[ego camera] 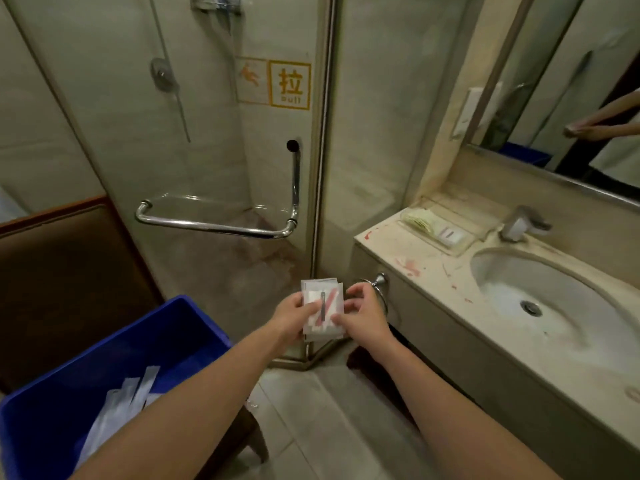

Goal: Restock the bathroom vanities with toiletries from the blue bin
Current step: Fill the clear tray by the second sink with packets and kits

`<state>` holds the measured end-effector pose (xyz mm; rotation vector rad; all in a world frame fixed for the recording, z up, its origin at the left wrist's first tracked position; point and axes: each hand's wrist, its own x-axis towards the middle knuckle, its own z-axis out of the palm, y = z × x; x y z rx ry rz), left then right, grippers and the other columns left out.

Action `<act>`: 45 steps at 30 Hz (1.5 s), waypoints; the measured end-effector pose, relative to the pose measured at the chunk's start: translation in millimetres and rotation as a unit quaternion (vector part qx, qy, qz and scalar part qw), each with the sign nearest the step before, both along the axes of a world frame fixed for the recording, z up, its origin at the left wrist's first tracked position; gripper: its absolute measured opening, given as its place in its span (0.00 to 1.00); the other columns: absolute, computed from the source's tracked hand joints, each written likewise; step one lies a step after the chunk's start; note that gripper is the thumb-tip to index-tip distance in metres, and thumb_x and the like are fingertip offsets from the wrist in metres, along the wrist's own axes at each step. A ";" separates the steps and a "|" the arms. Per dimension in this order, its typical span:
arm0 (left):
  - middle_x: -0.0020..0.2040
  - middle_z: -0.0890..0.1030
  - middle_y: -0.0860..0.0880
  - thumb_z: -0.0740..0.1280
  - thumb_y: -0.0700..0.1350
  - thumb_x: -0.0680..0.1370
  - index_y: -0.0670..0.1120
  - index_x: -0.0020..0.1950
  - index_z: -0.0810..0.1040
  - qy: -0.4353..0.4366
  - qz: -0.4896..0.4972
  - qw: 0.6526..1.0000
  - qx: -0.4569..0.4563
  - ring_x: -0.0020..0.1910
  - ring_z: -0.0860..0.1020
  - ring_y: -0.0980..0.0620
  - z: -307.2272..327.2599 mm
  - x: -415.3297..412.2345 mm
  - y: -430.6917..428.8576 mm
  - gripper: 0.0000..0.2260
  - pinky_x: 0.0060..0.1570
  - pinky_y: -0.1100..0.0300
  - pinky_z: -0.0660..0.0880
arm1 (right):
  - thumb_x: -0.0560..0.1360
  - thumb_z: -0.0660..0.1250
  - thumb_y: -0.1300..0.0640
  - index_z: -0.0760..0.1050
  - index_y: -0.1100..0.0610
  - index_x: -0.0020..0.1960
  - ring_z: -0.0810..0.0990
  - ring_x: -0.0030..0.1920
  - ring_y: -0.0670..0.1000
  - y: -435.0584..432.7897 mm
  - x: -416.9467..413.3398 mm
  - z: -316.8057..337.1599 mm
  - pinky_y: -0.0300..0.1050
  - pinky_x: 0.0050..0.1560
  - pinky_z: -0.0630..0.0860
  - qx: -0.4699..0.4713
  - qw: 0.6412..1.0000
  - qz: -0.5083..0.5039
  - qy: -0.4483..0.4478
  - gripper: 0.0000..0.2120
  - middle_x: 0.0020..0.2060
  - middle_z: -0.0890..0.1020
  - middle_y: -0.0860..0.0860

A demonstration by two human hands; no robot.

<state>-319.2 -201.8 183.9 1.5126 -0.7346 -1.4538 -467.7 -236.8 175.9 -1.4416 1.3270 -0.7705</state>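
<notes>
Several flat packets (322, 311) are stacked in both hands, held in the air between the bin (180, 303) and the vanity tabletop (391, 251), touching neither. The left hand (294, 318) grips the stack's left edge with its thumb laid across the top packet. The right hand (363, 315) has its fingers (349, 289) curled onto the right edge, thumb on the lower corner. It looks as if one packet is being sorted or peeled off the stack, though that cannot be told for sure. The top packet is clear, with a pink strip and a dark one showing inside.

As for progress, I judge the job to be at an early or middle point for this vanity. A clear tray (464, 249) sits at the back of the tabletop, left of the tap (523, 223), and already holds a greenish item and a small white box. Whether those were newly placed cannot be told. None of the held packets has reached the tray or tabletop. More white packets (128, 396) lie in the bin at lower left, so stock remains. Setting the held packets on the vanity beside the sink (554, 296) is not yet done.
</notes>
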 end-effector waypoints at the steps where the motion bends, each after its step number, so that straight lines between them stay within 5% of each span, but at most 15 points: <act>1: 0.55 0.81 0.39 0.63 0.38 0.80 0.42 0.62 0.76 -0.011 -0.010 1.000 -0.009 0.49 0.80 0.44 0.9 -14.2 -6.6 0.11 0.53 0.47 0.77 | 0.67 0.73 0.68 0.66 0.48 0.49 0.82 0.41 0.48 -7.1 -15.4 0.3 0.40 0.33 0.77 -0.001 1.000 -0.007 -0.002 0.23 0.41 0.82 0.53; 4: 0.54 0.82 0.42 0.64 0.34 0.78 0.46 0.62 0.77 -0.035 -0.051 0.997 -0.041 0.51 0.82 0.44 0.5 -53.1 -28.1 0.14 0.53 0.46 0.78 | 0.66 0.72 0.70 0.69 0.50 0.46 0.79 0.37 0.43 -26.0 -59.7 1.7 0.36 0.32 0.75 -0.023 0.999 -0.033 -0.003 0.20 0.40 0.81 0.52; 7: 0.55 0.83 0.44 0.64 0.29 0.76 0.48 0.65 0.72 -0.049 -0.100 0.991 -0.078 0.47 0.83 0.52 -2.8 -88.1 -52.2 0.21 0.41 0.57 0.81 | 0.66 0.72 0.69 0.71 0.50 0.45 0.80 0.41 0.48 -40.0 -100.2 3.0 0.46 0.41 0.79 -0.042 0.997 -0.058 -0.002 0.18 0.42 0.81 0.52; 11: 0.54 0.82 0.44 0.68 0.31 0.74 0.49 0.79 0.46 -0.083 -0.135 0.985 -0.063 0.46 0.82 0.50 -6.0 -131.2 -77.6 0.42 0.39 0.56 0.79 | 0.66 0.71 0.70 0.72 0.53 0.46 0.80 0.46 0.54 -56.4 -148.1 3.4 0.53 0.47 0.80 -0.055 0.995 -0.081 0.008 0.16 0.46 0.80 0.55; 13: 0.56 0.81 0.44 0.70 0.32 0.73 0.48 0.79 0.43 -0.090 -0.157 0.981 -0.073 0.47 0.82 0.50 -6.3 -150.9 -86.0 0.45 0.36 0.59 0.78 | 0.66 0.71 0.71 0.73 0.54 0.46 0.79 0.46 0.54 -63.1 -169.9 2.5 0.51 0.44 0.79 -0.049 0.994 -0.094 0.009 0.16 0.46 0.80 0.56; 20: 0.53 0.80 0.44 0.72 0.29 0.70 0.48 0.78 0.58 -0.122 -0.186 0.966 -0.129 0.43 0.80 0.54 -3.7 -206.5 -118.4 0.41 0.34 0.66 0.76 | 0.68 0.70 0.71 0.74 0.54 0.46 0.77 0.39 0.51 -80.9 -226.6 1.9 0.51 0.37 0.79 -0.013 0.986 -0.163 -0.006 0.15 0.41 0.79 0.53; 25: 0.52 0.80 0.47 0.73 0.31 0.70 0.49 0.77 0.60 -0.134 -0.185 0.963 -0.140 0.45 0.79 0.56 -6.3 -234.2 -145.2 0.41 0.39 0.67 0.78 | 0.68 0.68 0.71 0.75 0.53 0.48 0.77 0.38 0.51 -96.8 -252.2 -0.5 0.51 0.34 0.80 0.001 0.980 -0.199 -0.026 0.15 0.43 0.79 0.54; 32: 0.50 0.77 0.50 0.74 0.32 0.70 0.44 0.67 0.76 -0.164 -0.216 0.951 -0.149 0.42 0.77 0.59 -15.5 -256.9 -215.6 0.26 0.33 0.70 0.76 | 0.69 0.67 0.69 0.75 0.52 0.50 0.79 0.40 0.51 -152.2 -273.9 -3.5 0.48 0.32 0.81 0.012 0.974 -0.227 -0.017 0.16 0.45 0.78 0.53; 45: 0.54 0.78 0.48 0.74 0.34 0.70 0.45 0.66 0.77 -0.167 -0.259 0.947 -0.091 0.48 0.79 0.52 -32.9 -255.0 -424.1 0.25 0.37 0.64 0.75 | 0.69 0.67 0.69 0.76 0.53 0.52 0.77 0.38 0.49 -341.7 -263.9 -21.7 0.40 0.26 0.75 0.055 0.958 -0.280 -0.012 0.16 0.44 0.76 0.52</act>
